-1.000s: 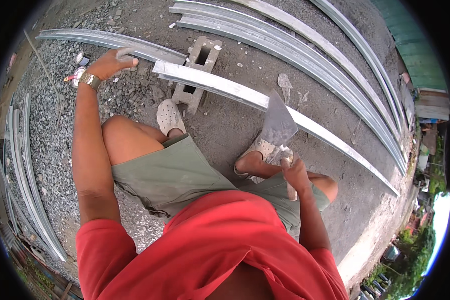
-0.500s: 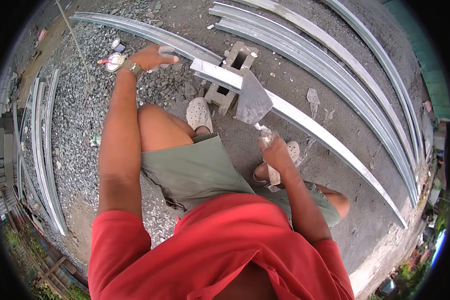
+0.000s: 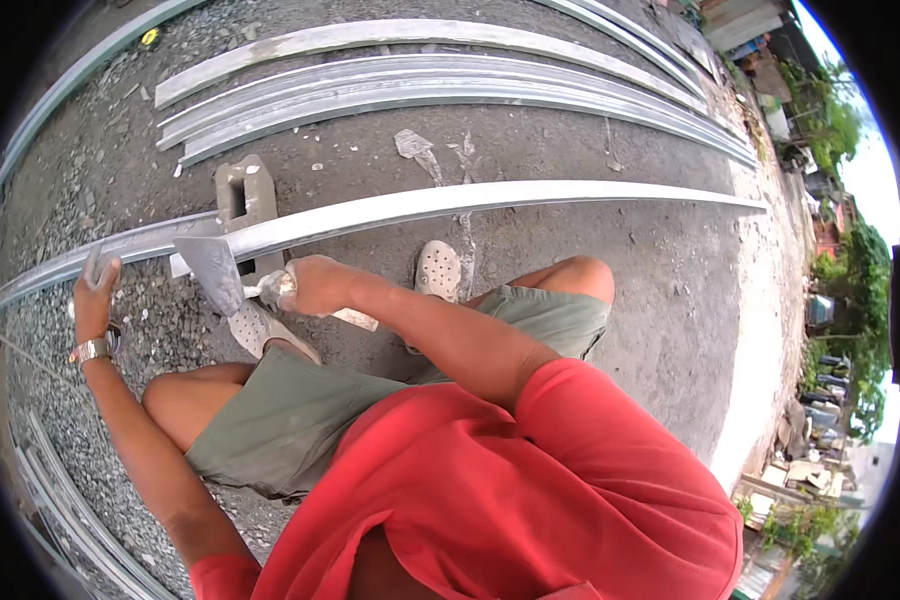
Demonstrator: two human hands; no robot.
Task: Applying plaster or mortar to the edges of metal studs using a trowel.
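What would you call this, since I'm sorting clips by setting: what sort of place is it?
Probably an outdoor work yard or small building site: long metal channels lie on bare ground, a hollow concrete block sits under another, and the right hand holds a broad-bladed scraper.

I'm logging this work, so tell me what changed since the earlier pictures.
The right hand carried the trowel left, to the white beam's left end. The left hand shifted left, fingers overlapping the grey beam; contact is unclear. The view turned. Nothing was let go: the trowel stays gripped; the white beam still lies across the block.
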